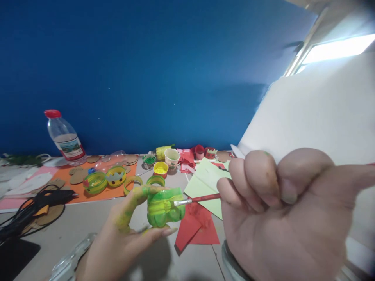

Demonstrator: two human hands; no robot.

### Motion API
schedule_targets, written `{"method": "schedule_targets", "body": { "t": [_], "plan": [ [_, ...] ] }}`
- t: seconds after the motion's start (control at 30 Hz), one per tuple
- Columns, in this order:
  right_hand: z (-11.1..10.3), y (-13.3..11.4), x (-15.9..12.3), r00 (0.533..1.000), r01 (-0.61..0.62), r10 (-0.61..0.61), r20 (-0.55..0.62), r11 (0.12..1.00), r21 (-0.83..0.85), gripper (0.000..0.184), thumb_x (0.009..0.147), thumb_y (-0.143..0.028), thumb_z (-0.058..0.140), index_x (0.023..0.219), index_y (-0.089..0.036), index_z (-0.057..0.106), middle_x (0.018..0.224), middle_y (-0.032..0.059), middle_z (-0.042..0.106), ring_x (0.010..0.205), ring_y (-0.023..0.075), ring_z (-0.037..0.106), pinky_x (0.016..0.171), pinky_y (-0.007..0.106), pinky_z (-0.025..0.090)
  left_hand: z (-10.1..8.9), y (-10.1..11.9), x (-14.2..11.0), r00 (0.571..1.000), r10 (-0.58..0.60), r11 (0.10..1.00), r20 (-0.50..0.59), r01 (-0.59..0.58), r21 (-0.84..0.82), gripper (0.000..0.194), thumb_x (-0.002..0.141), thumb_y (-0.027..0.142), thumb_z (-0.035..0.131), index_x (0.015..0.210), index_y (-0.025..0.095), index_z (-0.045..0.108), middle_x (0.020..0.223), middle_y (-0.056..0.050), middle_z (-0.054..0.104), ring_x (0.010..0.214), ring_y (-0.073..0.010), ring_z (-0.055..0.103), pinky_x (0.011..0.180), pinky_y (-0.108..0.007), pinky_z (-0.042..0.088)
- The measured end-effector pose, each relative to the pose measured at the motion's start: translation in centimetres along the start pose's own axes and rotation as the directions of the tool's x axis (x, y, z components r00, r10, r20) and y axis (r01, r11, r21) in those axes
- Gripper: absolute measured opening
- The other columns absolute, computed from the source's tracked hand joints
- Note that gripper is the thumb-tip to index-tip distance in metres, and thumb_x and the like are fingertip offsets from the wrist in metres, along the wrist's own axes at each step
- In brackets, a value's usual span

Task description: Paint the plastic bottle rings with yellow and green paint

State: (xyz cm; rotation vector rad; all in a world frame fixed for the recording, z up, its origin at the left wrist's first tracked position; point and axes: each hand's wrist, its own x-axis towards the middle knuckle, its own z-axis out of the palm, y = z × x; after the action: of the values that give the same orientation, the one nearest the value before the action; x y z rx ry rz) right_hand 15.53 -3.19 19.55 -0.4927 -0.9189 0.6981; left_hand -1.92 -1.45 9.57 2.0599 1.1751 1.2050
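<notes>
My left hand point(129, 226), smeared with yellow-green paint, grips a cut plastic bottle piece point(166, 214) between thumb and fingers. The piece is coated green, with a yellow band across its middle. My right hand point(281, 210) is closed around a paintbrush point(205, 198) with a red handle and a metal ferrule. The brush tip touches the yellow band on the bottle piece. Behind the piece stand a paper cup of yellow paint point(161, 168), a cup with green paint point(149, 160) and a taller paper cup point(172, 158).
Red paper point(202, 228) and pale green sheets point(205, 175) lie beyond my hands. At the left are decorated rings point(115, 177) on orange paper point(102, 197), a glue gun with a black cord point(52, 199) and a red-capped water bottle point(66, 140). A blue wall point(164, 78) rises behind.
</notes>
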Motion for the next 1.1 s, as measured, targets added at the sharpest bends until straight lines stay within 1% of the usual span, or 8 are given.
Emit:
{"method": "schedule_targets", "body": {
  "t": [0.13, 0.2, 0.33, 0.5, 0.67, 0.83, 1.0, 1.1],
  "plan": [
    [0.2, -0.3, 0.1, 0.999, 0.023, -0.022, 0.031, 0.999, -0.038, 0.053, 0.094, -0.046, 0.046, 0.056, -0.016, 0.025, 0.046, -0.0064, 0.023, 0.038, 0.0058, 0.028, 0.033, 0.013, 0.034, 0.0, -0.8, -0.3, 0.999, 0.020, 0.999, -0.025, -0.021, -0.049, 0.056, 0.080, 0.029, 0.073, 0.125, 0.043, 0.042, 0.118, 0.007, 0.067, 0.106, -0.0128, 0.067, 0.094, -0.021, 0.053],
    [0.2, -0.4, 0.1, 1.000, -0.008, 0.009, 0.013, 0.998, -0.061, 0.056, 0.090, -0.046, 0.053, 0.055, -0.015, 0.022, 0.046, -0.0058, 0.023, 0.038, 0.0058, 0.029, 0.033, 0.014, 0.034, -0.1, -1.1, -0.4, 0.998, 0.044, 0.997, -0.032, -0.046, -0.068, 0.057, 0.081, 0.028, 0.073, 0.126, 0.043, 0.041, 0.120, 0.007, 0.066, 0.108, -0.0122, 0.066, 0.095, -0.020, 0.053],
    [0.2, -0.7, 0.1, 1.000, 0.001, -0.001, 0.002, 0.997, -0.072, 0.056, 0.088, -0.042, 0.054, 0.054, -0.014, 0.020, 0.044, -0.0050, 0.022, 0.037, 0.0061, 0.028, 0.031, 0.014, 0.032, 0.0, -1.5, -0.5, 0.995, 0.090, 0.990, -0.052, -0.095, -0.103, 0.055, 0.082, 0.029, 0.072, 0.127, 0.042, 0.043, 0.122, 0.007, 0.066, 0.112, -0.0142, 0.065, 0.098, -0.023, 0.052],
    [-0.2, -1.3, 0.3, 0.999, 0.022, -0.018, 0.049, 0.995, -0.098, 0.054, 0.085, -0.041, 0.057, 0.056, -0.014, 0.020, 0.044, -0.0049, 0.021, 0.038, 0.0064, 0.026, 0.032, 0.014, 0.032, 0.2, -1.5, -0.5, 0.988, 0.132, 0.978, -0.075, -0.142, -0.151, 0.054, 0.080, 0.027, 0.072, 0.128, 0.038, 0.048, 0.123, 0.004, 0.066, 0.111, -0.0193, 0.065, 0.099, -0.031, 0.055],
    [-0.4, -1.5, 0.3, 0.992, 0.054, -0.046, 0.118, 0.996, -0.068, 0.056, 0.083, -0.045, 0.059, 0.059, -0.013, 0.020, 0.046, -0.0046, 0.019, 0.039, 0.0060, 0.024, 0.035, 0.013, 0.033, 0.2, -0.4, -0.2, 0.991, 0.093, 0.955, -0.093, -0.115, -0.273, 0.051, 0.076, 0.027, 0.077, 0.118, 0.043, 0.053, 0.122, 0.010, 0.067, 0.110, -0.0172, 0.067, 0.095, -0.026, 0.056],
    [-0.5, -1.5, 0.4, 0.992, 0.039, -0.034, 0.121, 0.999, -0.033, 0.058, 0.084, -0.047, 0.057, 0.058, -0.013, 0.018, 0.045, -0.0042, 0.019, 0.038, 0.0062, 0.025, 0.034, 0.014, 0.031, 0.3, 0.0, 0.0, 0.982, 0.119, 0.909, -0.148, -0.167, -0.381, 0.051, 0.073, 0.027, 0.081, 0.115, 0.044, 0.058, 0.119, 0.009, 0.069, 0.111, -0.0190, 0.067, 0.092, -0.022, 0.058],
    [-0.6, -1.6, 0.7, 0.991, -0.011, 0.009, 0.136, 1.000, 0.011, 0.057, 0.085, -0.048, 0.054, 0.056, -0.015, 0.017, 0.045, -0.0043, 0.018, 0.038, 0.0075, 0.021, 0.033, 0.017, 0.027, 0.5, -0.5, 0.1, 0.985, 0.087, 0.907, -0.148, -0.139, -0.398, 0.057, 0.071, 0.012, 0.077, 0.114, 0.044, 0.057, 0.118, 0.015, 0.069, 0.109, -0.0197, 0.067, 0.089, -0.027, 0.060],
    [-0.4, -1.9, 0.6, 0.991, -0.018, 0.014, 0.137, 1.000, 0.025, 0.054, 0.087, -0.049, 0.050, 0.053, -0.017, 0.023, 0.047, -0.0042, 0.017, 0.038, 0.0086, 0.021, 0.033, 0.018, 0.026, 0.5, -1.1, -0.8, 0.996, -0.006, 0.920, -0.091, -0.030, -0.391, 0.044, 0.074, 0.024, 0.067, 0.112, 0.042, 0.057, 0.120, 0.020, 0.067, 0.112, -0.0223, 0.064, 0.086, -0.036, 0.059]
  ]
}}
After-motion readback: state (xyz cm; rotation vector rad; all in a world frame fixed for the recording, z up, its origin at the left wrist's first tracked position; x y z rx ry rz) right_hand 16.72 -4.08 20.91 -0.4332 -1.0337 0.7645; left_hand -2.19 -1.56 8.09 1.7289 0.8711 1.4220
